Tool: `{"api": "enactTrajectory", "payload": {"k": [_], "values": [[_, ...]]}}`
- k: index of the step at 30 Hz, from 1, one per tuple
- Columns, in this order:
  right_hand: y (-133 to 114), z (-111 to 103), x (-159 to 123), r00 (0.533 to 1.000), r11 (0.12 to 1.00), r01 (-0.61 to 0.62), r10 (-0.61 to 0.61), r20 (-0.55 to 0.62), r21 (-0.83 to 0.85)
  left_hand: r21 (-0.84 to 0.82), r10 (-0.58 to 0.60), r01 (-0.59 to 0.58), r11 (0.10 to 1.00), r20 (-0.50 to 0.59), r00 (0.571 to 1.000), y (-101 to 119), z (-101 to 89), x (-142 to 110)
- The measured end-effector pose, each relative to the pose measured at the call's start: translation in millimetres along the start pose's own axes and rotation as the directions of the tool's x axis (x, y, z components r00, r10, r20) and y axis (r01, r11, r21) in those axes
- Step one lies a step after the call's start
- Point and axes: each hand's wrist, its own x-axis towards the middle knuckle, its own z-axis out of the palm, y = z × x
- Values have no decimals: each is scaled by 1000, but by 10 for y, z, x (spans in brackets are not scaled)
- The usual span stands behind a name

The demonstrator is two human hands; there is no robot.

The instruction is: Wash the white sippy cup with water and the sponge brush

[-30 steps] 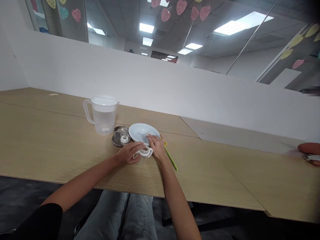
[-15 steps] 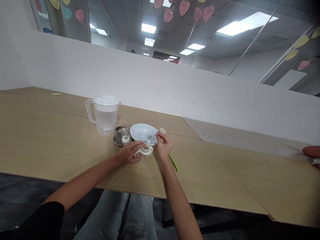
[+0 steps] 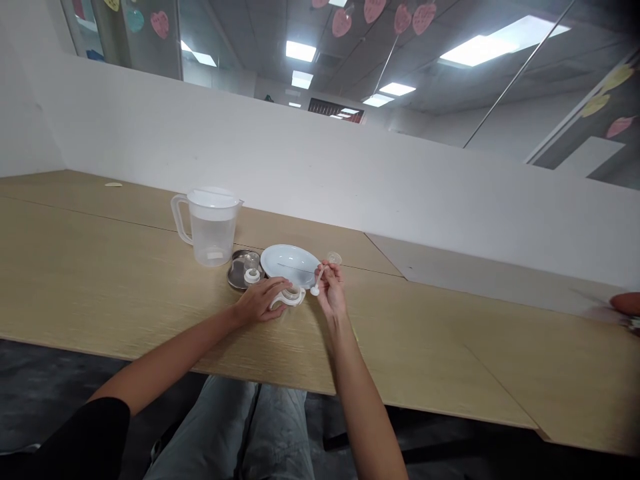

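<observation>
My left hand (image 3: 261, 300) is closed around a clear bottle with white handles (image 3: 290, 297), held near the front of the white bowl. The bottle's top is open. My right hand (image 3: 331, 287) pinches a thin white straw-like piece (image 3: 319, 281) with a round knob at its lower end, just right of the bottle and apart from it. A translucent round disc (image 3: 335, 257) shows beyond my right fingers; I cannot tell whether it joins the straw-like piece. The white oval bowl (image 3: 285, 253) sits behind both hands.
A lidded clear pitcher (image 3: 213, 233) stands behind to the left. Before it, a round metal tray (image 3: 237, 275) holds a small clear container and a white ring-shaped part (image 3: 252, 276). A green stick (image 3: 355, 335) is mostly hidden by my right wrist. The table's front edge runs close to my lap.
My right hand has turned and drawn back from the bowl, bringing the knobbed white piece to the right of the bottle. My left hand keeps its hold. The green stick is now mostly covered.
</observation>
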Motion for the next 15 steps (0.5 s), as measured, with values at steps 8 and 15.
{"api": "enactTrajectory", "payload": {"k": [8,15], "values": [[14,95,-34,997,999,21,-19,-80,32,-4,-31,31,1000,23,999,2,-2,-10],[103,169,-87,998,998,50,-49,-36,30,0,-36,36,999,30,999,18,-11,9]]}}
